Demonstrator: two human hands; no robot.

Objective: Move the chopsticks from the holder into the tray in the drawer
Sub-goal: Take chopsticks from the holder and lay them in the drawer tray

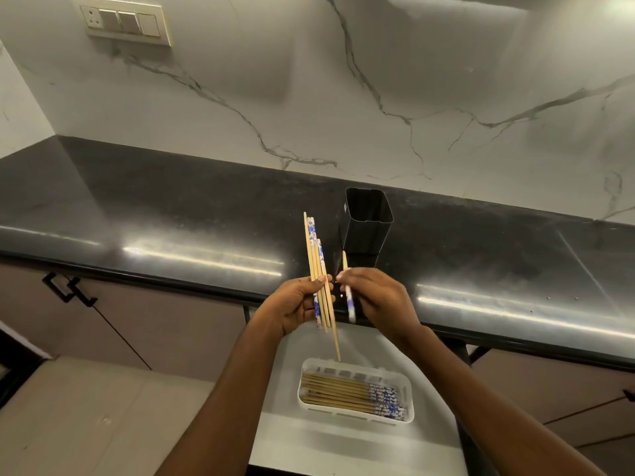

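Observation:
A black square holder (367,223) stands upright on the dark countertop; I see no chopsticks in it. My left hand (295,305) grips a bundle of several wooden chopsticks (318,255) with blue-and-white patterned ends, held nearly upright just left of the holder. My right hand (376,300) pinches a single chopstick (348,297), its patterned end pointing down. Below both hands, a white tray (409,384) sits in the open drawer (302,441) and holds several chopsticks (343,393) lying side by side, patterned ends to the right.
The black countertop (171,214) runs across the view with a rounded front edge. A marble wall with a switch plate (125,20) rises behind it. Cabinet doors with black handles (68,288) are at the lower left, and more cabinet fronts at the right.

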